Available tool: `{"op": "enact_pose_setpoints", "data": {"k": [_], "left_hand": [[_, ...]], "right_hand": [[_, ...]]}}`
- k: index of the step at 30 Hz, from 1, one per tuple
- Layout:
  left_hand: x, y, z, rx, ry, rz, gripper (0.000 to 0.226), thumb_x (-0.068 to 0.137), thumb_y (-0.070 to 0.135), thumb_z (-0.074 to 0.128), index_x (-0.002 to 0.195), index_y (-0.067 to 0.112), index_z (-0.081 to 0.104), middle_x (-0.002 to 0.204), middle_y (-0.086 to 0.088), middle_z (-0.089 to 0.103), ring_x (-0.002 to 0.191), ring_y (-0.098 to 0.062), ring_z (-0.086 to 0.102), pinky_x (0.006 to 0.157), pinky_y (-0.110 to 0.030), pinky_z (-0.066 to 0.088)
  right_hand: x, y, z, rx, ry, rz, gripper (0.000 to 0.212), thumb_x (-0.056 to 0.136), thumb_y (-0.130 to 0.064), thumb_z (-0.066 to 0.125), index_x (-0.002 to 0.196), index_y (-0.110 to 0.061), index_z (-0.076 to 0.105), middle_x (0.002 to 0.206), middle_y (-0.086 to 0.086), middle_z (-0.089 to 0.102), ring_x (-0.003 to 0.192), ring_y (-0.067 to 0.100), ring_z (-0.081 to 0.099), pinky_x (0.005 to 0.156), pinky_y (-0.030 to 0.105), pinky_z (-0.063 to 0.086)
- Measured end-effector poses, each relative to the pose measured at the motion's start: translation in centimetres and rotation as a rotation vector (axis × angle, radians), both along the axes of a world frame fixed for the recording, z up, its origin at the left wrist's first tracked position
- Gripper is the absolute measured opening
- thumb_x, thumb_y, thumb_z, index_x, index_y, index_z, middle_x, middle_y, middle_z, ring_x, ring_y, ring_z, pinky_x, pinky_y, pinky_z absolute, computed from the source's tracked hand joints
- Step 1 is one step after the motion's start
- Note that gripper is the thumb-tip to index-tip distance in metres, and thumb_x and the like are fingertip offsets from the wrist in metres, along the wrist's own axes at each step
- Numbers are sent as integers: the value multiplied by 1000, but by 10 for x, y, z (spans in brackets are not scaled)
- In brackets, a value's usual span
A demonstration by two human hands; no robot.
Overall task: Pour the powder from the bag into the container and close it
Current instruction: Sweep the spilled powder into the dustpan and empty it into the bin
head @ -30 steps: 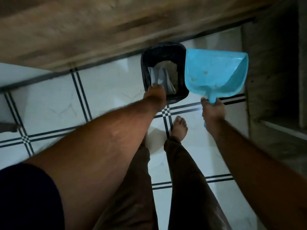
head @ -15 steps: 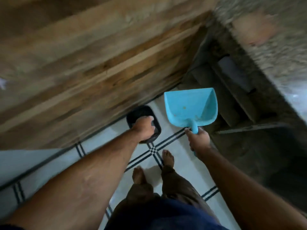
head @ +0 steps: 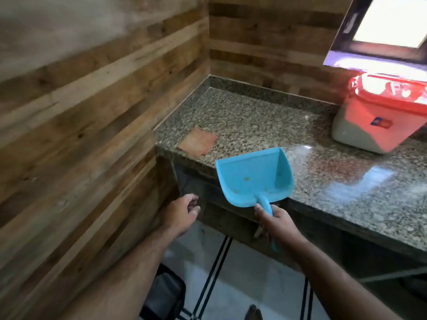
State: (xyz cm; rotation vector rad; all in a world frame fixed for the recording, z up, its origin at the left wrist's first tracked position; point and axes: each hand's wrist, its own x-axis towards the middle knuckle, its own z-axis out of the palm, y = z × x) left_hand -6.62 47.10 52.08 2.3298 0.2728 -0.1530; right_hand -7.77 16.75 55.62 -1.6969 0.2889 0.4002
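A red-lidded container (head: 379, 112) with pale powder inside stands at the far right of the granite counter (head: 254, 125), its lid on. My right hand (head: 277, 222) grips the handle of a blue dustpan (head: 254, 176), holding its scoop over the counter's front edge; a few crumbs lie in it. My left hand (head: 182, 213) hangs empty beside the counter's left end, fingers loosely curled and apart. No bag is in view.
A small orange cloth (head: 197, 142) lies at the counter's left corner. A black bin (head: 166, 294) stands on the tiled floor (head: 242, 285) under my left forearm. Wood-panelled walls (head: 92, 135) close in on the left and behind the counter. A bright window (head: 390, 21) sits top right.
I have risen from the floor: the view swung up from the black bin to the counter. My left hand let go of the bin. The dustpan rose to counter level.
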Motion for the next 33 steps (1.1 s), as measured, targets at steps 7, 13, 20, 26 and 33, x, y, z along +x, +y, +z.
{"op": "enact_pose_setpoints", "data": {"k": [7,13,20,26,33], "left_hand": [[138,-36,24,77,-46,101,51,97,32,79,145,18,66,134,0,75,113,-23,72,99,-32,54],[249,-26,0,206,-35,183,67,94,40,82,148,11,55,135,-12,69,118,-35,69,91,-36,56],[368,-11,-73,480,201,75,87,104,59,53,171,15,18,180,-10,15,166,-31,13,131,-54,22],[477,-71,-92,371,24,-185,41,100,25,59,139,13,63,135,-19,70,118,-40,68,98,-46,58],[593,-235,-84,408,101,-450,55,113,38,40,168,38,36,180,-12,16,165,-38,14,130,-51,21]], "right_hand": [[108,-72,0,-105,-65,-122,35,106,-37,66,85,-10,61,56,4,49,40,15,43,42,26,36],[175,-115,-17,-116,32,-211,43,106,-37,66,95,4,63,58,7,50,40,20,45,41,27,38],[231,-118,-37,-121,149,-428,39,106,-37,66,94,0,65,58,6,52,41,17,43,43,28,34],[250,-129,-40,-142,218,-644,38,103,-40,71,93,-3,69,58,2,50,43,15,45,46,28,35],[220,-144,-32,-218,268,-846,35,100,-45,73,92,-11,77,84,5,76,76,23,67,64,33,44]]}}
